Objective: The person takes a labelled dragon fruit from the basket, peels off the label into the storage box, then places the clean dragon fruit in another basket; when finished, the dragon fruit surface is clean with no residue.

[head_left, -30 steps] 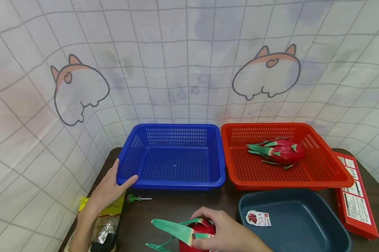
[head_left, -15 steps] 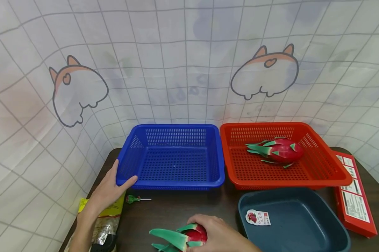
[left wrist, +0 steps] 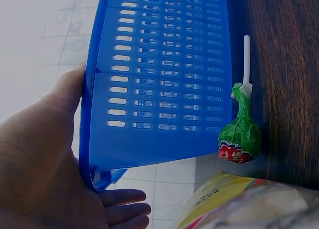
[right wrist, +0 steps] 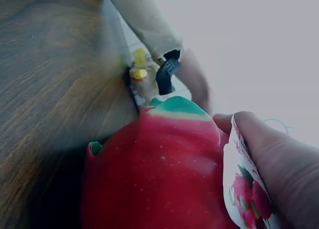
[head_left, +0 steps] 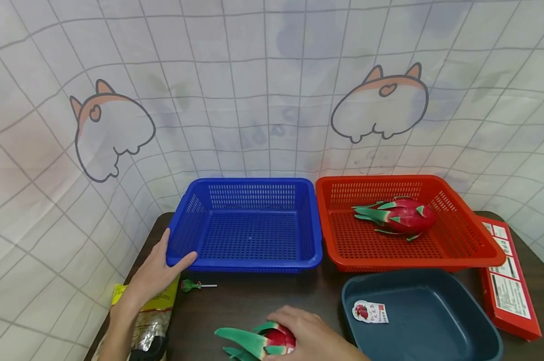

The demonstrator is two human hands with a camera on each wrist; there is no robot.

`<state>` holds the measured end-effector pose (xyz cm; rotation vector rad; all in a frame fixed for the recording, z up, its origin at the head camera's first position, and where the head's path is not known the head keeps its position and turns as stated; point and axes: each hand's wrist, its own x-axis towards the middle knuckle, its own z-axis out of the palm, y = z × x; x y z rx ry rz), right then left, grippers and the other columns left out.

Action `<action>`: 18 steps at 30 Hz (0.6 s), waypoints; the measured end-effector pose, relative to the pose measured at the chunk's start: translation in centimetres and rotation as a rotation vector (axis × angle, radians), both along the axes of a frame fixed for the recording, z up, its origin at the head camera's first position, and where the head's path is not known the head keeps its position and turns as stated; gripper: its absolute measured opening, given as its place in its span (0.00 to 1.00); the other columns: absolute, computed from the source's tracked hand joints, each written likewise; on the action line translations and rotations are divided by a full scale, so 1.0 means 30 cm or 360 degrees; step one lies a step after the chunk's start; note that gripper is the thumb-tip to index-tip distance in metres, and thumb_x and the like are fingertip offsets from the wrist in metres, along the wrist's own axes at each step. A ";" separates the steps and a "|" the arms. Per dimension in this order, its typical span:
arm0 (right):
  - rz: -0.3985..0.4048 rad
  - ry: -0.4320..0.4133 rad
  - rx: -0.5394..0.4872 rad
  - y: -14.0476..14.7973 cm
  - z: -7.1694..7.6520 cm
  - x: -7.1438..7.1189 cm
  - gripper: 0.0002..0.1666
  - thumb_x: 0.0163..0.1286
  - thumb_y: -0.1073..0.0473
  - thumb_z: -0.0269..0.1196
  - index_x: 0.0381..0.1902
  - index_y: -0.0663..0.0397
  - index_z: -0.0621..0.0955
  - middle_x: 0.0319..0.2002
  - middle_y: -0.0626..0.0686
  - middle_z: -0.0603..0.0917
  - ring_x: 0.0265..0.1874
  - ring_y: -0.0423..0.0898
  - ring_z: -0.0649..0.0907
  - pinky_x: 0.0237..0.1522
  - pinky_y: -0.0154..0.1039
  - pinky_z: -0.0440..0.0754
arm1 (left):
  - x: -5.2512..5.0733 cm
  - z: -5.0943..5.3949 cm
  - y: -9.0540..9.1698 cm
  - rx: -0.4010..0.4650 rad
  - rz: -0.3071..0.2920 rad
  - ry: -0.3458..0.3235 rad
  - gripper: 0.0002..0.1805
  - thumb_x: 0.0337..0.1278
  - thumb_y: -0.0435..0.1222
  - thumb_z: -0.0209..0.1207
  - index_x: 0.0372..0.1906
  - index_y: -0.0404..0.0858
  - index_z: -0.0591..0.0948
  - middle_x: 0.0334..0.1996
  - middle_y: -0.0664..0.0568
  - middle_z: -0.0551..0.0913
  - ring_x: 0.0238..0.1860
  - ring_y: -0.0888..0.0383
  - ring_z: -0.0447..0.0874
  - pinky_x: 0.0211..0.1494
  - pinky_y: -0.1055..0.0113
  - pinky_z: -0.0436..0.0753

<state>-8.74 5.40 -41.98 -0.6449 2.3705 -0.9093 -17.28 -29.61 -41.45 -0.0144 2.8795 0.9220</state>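
Note:
My left hand [head_left: 155,271] rests on the front left corner of the blue basket [head_left: 254,264], thumb along the front rim and fingers along the left side. In the left wrist view those fingers look straight. At the bottom of the head view my right hand [head_left: 308,333] grips a red dragon fruit [head_left: 281,337], its green leaves pointing left. A white label with a fruit picture [right wrist: 244,189] lies between the thumb and the fruit in the right wrist view. A second dragon fruit [head_left: 407,216] lies in the red basket [head_left: 416,261].
A dark blue tray [head_left: 416,281] with a fruit label [head_left: 370,312] in it stands front right. Beside it lies a red box [head_left: 513,286]. A green-wrapped lollipop [left wrist: 239,139] lies before the blue basket, near a yellow-topped bag [head_left: 156,313]. A curtain hangs behind.
My right hand has moved a little left with the dragon fruit, whose leaves have turned slightly. The left hand stays at the blue basket's corner.

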 end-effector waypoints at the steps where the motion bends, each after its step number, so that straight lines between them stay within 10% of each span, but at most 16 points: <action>1: -0.0002 0.0027 -0.0003 0.000 0.000 0.001 0.32 0.56 0.32 0.66 0.57 0.33 0.77 0.50 0.35 0.78 0.44 0.34 0.75 0.48 0.41 0.81 | 0.000 0.000 -0.001 0.0002 0.0001 0.0001 0.59 0.58 0.69 0.48 0.76 0.45 0.26 0.76 0.30 0.42 0.73 0.28 0.48 0.63 0.25 0.59; 10: 0.0007 0.0490 0.0044 -0.006 0.002 0.022 0.40 0.55 0.24 0.61 0.59 0.38 0.79 0.55 0.39 0.79 0.50 0.38 0.76 0.50 0.41 0.79 | -0.002 0.000 -0.005 0.0026 0.0002 0.0067 0.61 0.58 0.67 0.52 0.75 0.45 0.25 0.77 0.33 0.37 0.74 0.28 0.45 0.65 0.25 0.56; 18: -0.0176 0.0500 -0.0175 0.029 0.011 0.052 0.29 0.58 0.28 0.62 0.54 0.30 0.81 0.55 0.36 0.79 0.51 0.39 0.76 0.45 0.35 0.78 | 0.051 0.076 0.056 0.0131 -0.0159 0.0391 0.63 0.54 0.59 0.63 0.74 0.55 0.24 0.79 0.47 0.31 0.78 0.38 0.37 0.69 0.29 0.52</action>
